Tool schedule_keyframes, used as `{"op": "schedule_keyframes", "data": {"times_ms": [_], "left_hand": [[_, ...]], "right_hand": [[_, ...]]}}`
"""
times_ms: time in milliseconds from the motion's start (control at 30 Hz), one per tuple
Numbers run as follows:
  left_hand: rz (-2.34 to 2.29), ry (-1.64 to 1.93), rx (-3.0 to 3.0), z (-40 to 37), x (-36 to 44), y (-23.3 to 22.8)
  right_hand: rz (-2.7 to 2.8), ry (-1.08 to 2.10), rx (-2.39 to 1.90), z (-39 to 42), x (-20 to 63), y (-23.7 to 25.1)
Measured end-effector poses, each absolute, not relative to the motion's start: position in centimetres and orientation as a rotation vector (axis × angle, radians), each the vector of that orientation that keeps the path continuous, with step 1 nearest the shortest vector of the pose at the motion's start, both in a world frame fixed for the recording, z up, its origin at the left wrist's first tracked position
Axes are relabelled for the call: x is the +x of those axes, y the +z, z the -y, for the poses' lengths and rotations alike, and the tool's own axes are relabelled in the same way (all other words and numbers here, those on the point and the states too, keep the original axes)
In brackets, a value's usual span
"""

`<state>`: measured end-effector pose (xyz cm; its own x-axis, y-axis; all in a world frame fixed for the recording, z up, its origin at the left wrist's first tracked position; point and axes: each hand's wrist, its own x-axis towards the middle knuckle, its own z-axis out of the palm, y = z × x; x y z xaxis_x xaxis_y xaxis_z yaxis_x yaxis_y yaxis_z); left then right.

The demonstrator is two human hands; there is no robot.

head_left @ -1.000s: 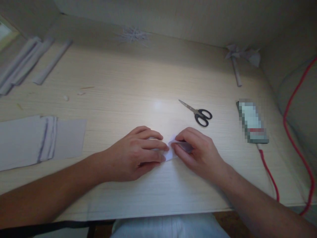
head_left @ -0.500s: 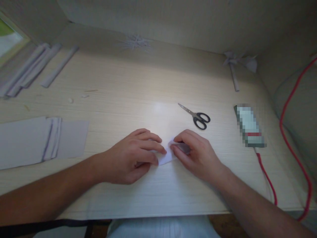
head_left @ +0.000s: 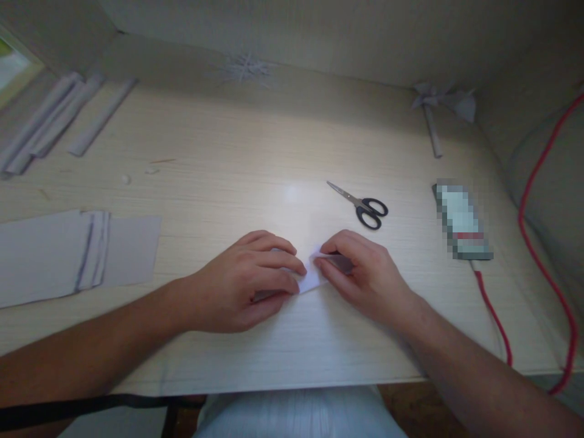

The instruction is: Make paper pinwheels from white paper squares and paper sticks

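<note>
A small piece of white paper (head_left: 312,277) lies low over the table near its front edge, between my two hands. My left hand (head_left: 255,281) is closed on its left part, the fingers bent over it and the thumb beneath the index finger. Between thumb and index finger, my right hand (head_left: 365,267) pinches the right part, where an edge stands raised. Much of the paper is hidden under the fingers. Beyond my right hand lie black-handled scissors (head_left: 367,207), their tips pointing away to the left.
Flat paper sheets (head_left: 41,258) lie at the left, with rolled paper tubes (head_left: 103,118) behind them. At the back are a spiky paper cluster (head_left: 247,68) and a paper piece with a stem (head_left: 432,129). A phone (head_left: 465,219) with a red cable (head_left: 493,322) rests at right.
The view has shifted slightly, so the table items sit a little higher. My left fingertips have edged slightly right along the paper. The right hand keeps its pinch.
</note>
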<state>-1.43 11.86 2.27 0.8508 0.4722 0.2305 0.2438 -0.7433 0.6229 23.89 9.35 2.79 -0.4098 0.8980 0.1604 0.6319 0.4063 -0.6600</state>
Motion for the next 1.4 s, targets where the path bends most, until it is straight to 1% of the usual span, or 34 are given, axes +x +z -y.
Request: {"op": "schedule_keyframes", "data": {"times_ms": [500,833,1400], "left_hand": [[-0.589,0.518,2.443,-11.8,-1.04,1.66],[-0.528,0.465,2.483,-11.7,-1.46,1.78],[-0.461,0.449,2.495,-12.37,-1.69,1.87]], "right_hand": [[2.192,0.696,-1.307,-9.39,23.96,2.83],[2.163,0.739,-1.302,-9.25,24.03,2.75],[2.163,0.664,-1.3,-9.24,23.91,2.19]]}}
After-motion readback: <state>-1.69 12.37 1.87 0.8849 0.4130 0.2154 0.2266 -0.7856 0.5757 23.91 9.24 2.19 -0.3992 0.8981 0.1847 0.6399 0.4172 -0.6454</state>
